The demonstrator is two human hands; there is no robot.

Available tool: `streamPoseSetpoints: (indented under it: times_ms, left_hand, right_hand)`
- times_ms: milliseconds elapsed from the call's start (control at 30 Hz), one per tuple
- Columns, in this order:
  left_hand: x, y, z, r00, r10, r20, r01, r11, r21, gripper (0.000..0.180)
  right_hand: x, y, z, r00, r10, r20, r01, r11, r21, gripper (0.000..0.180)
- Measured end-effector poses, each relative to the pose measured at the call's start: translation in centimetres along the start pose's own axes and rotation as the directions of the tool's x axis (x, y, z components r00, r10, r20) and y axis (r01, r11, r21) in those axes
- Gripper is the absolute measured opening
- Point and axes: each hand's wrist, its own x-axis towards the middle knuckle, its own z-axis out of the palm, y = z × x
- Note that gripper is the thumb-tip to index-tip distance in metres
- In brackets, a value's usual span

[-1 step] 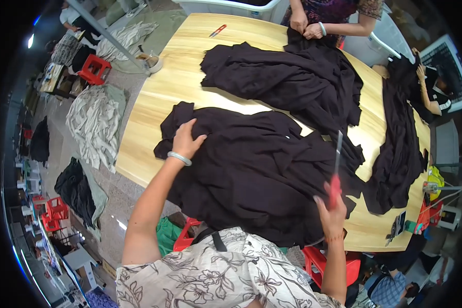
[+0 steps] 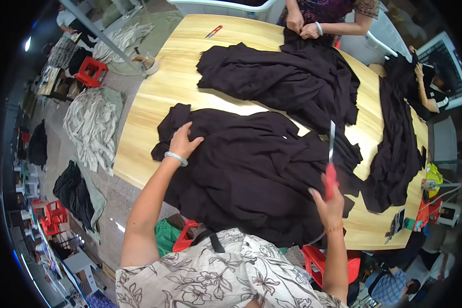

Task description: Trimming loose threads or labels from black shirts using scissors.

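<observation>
A dark, nearly black garment (image 2: 241, 177) lies rumpled across the near side of the table, its lower edge hanging toward me. My left hand (image 2: 184, 141) rests on its left part, thumb and fingers apart, with a pale bangle at the wrist. Over the garment's right side, my right hand (image 2: 329, 203) is closed around a red-handled tool with a straight silver blade (image 2: 331, 159). The blade points away from me, raised above the cloth; motion blurs the handle and fingers, so its exact kind is unclear.
Another dark garment (image 2: 272, 74) lies beyond mine, one end in a co-worker's hands (image 2: 304, 28). A long dark cloth (image 2: 392, 149) runs along the right. Red-handled snips (image 2: 214, 32) lie on the wooden table (image 2: 138, 138). A red stool (image 2: 91, 72) and pale cloth heap (image 2: 92, 123) stand left.
The red-handled tool in my right hand has shifted slightly away from me. My left hand stays on the garment. The whole view has moved a little.
</observation>
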Motion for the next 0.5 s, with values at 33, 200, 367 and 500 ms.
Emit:
streamPoseSetpoints:
  times_ms: [33, 200, 367, 500]
  left_hand:
    - [0.5, 0.6, -0.2, 0.992, -0.052, 0.119, 0.054, 0.998, -0.019, 0.046]
    - [1.2, 2.7, -0.7, 0.976, 0.199, 0.085, -0.199, 0.98, -0.016, 0.017]
    - [2.3, 4.4, -4.7, 0.993, 0.103, 0.063, -0.088, 0.974, -0.208, 0.018]
    - [4.9, 8.1, -7.3, 0.977, 0.213, 0.025, -0.205, 0.961, -0.188, 0.018]
  right_hand:
    - [2.1, -0.2, 0.6, 1.0, 0.012, 0.026, -0.011, 0.998, -0.057, 0.053]
    - [10.2, 0.5, 4.0, 0.991, 0.02, 0.132, 0.026, 0.941, -0.337, 0.072]
    - [11.5, 1.7, 7.1, 0.918, 0.065, 0.391, 0.063, 0.951, -0.304, 0.065]
    - [10.1, 0.7, 4.6, 0.933, 0.141, 0.332, -0.006, 0.926, -0.377, 0.064]
